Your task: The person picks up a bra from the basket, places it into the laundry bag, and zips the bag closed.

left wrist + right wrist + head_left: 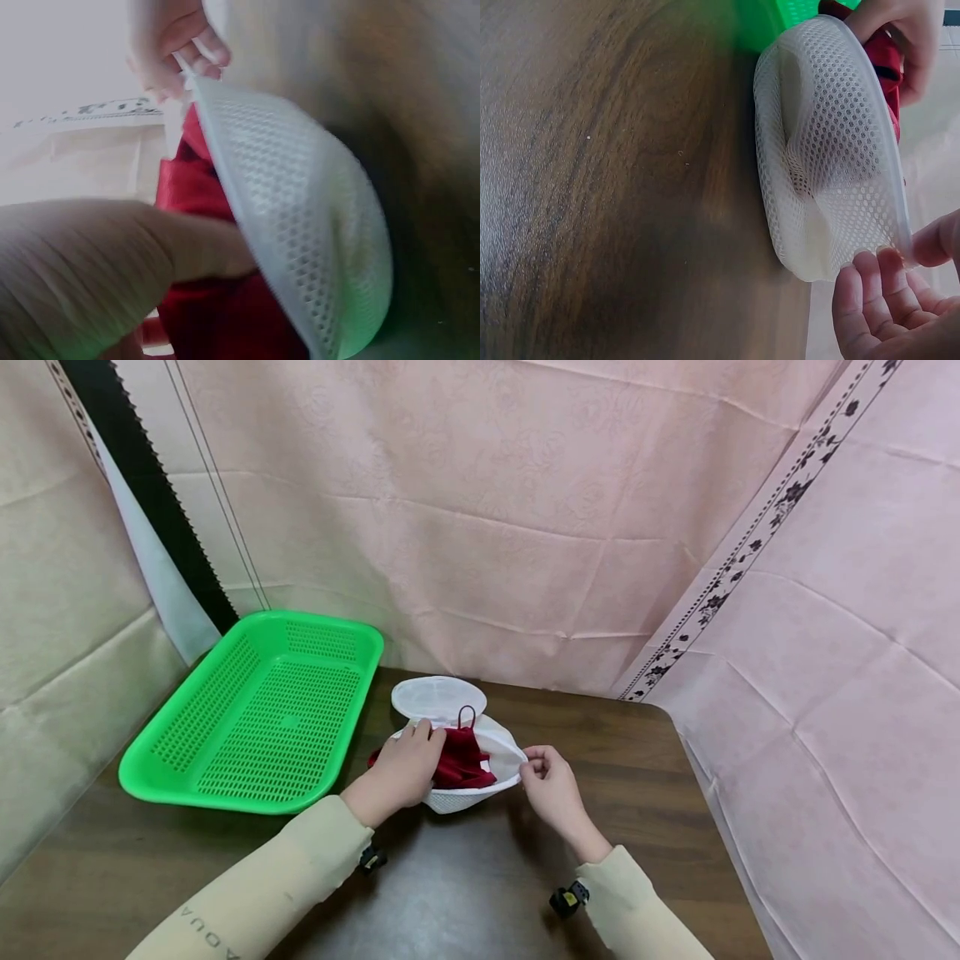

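A white mesh laundry bag (459, 801) stands on the table, its round lid flap (438, 698) folded back behind it. Inside its mouth lies a dark red garment (459, 762) with a thin strap loop standing up and a small white tag. My left hand (411, 765) grips the garment at the bag's left side; in the left wrist view its thumb (214, 244) presses into the red cloth (196, 187) just inside the rim. On the opposite side my right hand (553, 789) pinches the bag's rim between thumb and fingers, as the right wrist view shows.
A green plastic basket (358, 727) with slotted walls stands left of the bag, close to my left forearm. The brown wooden table (637, 827) ends at a rounded right corner. Pale pink cloth (480, 543) hangs behind and on both sides.
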`<state>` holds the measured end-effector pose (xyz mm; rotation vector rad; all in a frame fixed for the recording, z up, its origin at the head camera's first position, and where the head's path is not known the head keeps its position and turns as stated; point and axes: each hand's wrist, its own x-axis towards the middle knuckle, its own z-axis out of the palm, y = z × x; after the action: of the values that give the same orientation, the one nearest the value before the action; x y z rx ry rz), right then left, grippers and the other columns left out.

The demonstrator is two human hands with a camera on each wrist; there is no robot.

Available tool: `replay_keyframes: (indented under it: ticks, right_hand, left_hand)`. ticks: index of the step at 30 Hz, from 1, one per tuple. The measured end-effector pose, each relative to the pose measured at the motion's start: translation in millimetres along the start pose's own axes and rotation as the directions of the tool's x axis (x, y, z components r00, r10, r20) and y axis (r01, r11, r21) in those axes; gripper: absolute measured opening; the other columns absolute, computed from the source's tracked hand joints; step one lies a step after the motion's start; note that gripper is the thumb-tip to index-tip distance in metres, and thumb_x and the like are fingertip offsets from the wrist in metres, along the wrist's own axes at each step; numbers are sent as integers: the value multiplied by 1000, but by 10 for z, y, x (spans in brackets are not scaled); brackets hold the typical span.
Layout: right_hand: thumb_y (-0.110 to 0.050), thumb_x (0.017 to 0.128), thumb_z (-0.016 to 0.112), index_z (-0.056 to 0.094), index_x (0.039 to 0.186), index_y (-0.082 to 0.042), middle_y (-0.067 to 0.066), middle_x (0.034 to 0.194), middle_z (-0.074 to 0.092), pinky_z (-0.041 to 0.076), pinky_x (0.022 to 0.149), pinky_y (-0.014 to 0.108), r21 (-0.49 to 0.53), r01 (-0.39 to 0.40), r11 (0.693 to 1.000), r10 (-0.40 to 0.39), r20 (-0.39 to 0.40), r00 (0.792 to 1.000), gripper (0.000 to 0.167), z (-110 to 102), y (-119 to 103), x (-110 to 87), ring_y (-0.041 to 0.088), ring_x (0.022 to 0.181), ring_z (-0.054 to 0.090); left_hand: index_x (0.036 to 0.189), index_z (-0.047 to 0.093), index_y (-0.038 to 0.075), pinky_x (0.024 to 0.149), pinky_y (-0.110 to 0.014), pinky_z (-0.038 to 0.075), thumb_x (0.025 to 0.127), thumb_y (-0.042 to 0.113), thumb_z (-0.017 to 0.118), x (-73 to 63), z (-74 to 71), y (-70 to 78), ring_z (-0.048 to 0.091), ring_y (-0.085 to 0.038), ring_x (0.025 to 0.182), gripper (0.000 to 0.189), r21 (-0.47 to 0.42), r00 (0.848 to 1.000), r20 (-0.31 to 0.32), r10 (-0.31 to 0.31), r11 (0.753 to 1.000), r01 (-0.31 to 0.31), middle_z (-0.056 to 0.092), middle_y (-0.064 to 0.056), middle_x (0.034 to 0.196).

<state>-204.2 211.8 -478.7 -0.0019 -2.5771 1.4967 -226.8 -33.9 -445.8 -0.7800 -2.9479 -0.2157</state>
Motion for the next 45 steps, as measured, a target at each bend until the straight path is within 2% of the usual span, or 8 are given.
replay_keyframes:
  ticks: [5, 10, 21, 26, 29, 34, 38, 45]
  right_hand:
    - [-4, 90, 60, 61, 106, -2, 6, 75, 61, 47, 54, 26, 0, -4, 1000, 4, -1, 1000, 16, -5, 14, -4, 17, 61, 56]
    - [-5, 90, 63, 60, 107, -1, 8, 77, 63, 48, 55, 27, 7, -19, 1000, 19, 9, 1000, 17, 9, 14, -21, 16, 61, 57]
    - [-19, 97, 60, 63, 91, -5, 7, 67, 58, 48, 50, 32, -51, -18, 999, 19, 25, 1000, 15, 97, -68, -14, 18, 53, 56]
    - [-18, 99, 57, 62, 98, 2, 18, 80, 64, 55, 61, 42, 56, -26, 998, 22, 77, 997, 20, 124, -95, -18, 30, 65, 61]
    - [-17, 99, 57, 61, 100, 2, 20, 86, 64, 55, 66, 48, 143, -52, 988, 36, 112, 993, 20, 126, -96, -32, 38, 72, 63]
    - [-13, 100, 54, 59, 101, 3, 19, 89, 63, 55, 70, 52, 287, -58, 956, 7, 176, 984, 16, 111, -119, -42, 42, 78, 64]
    - [-11, 100, 53, 57, 99, 3, 17, 89, 63, 53, 74, 53, 362, -53, 931, -25, 208, 978, 14, 83, -191, -53, 36, 80, 65]
    - [-12, 100, 52, 55, 103, 8, 23, 92, 66, 55, 73, 48, 401, -88, 912, 28, 153, 988, 20, 31, -133, -41, 28, 78, 67]
  left_hand:
    - [138, 41, 4, 92, -51, 43, 71, 29, 80, 69, -42, -65, 45, -35, 118, 81, -93, 997, 68, 21, 996, -14, 49, -15, 130]
    - [144, 37, 8, 99, -51, 32, 71, 33, 78, 146, -43, -91, 39, -33, 124, 87, -161, 988, 148, 33, 987, -9, 46, -10, 138]
    - [126, 61, 14, 96, -44, 40, 80, 22, 69, 191, 97, 18, 51, -28, 114, 47, -171, 969, 165, 184, 973, -156, 57, -4, 125]
    - [126, 61, 8, 100, -43, 40, 86, 11, 64, 210, 178, 29, 51, -30, 120, 41, -193, 964, 135, 228, 961, -200, 57, -8, 129]
    - [132, 58, 11, 102, -47, 37, 86, 8, 62, 220, 208, 16, 46, -33, 125, 46, -156, 975, 146, 168, 977, -145, 53, -10, 135]
    - [134, 58, 22, 98, -63, 31, 90, 10, 58, 234, 226, -8, 39, -43, 121, 45, -44, 985, 171, -33, 998, 41, 47, -9, 138]
    - [130, 60, 19, 97, -70, 27, 96, 11, 51, 242, 223, -48, 38, -46, 119, 36, -5, 983, 107, -149, 989, 150, 49, -14, 133]
    - [126, 59, 9, 99, -60, 31, 87, 27, 66, 203, 140, -121, 44, -39, 119, 43, -15, 993, 17, -115, 993, 116, 54, -16, 125]
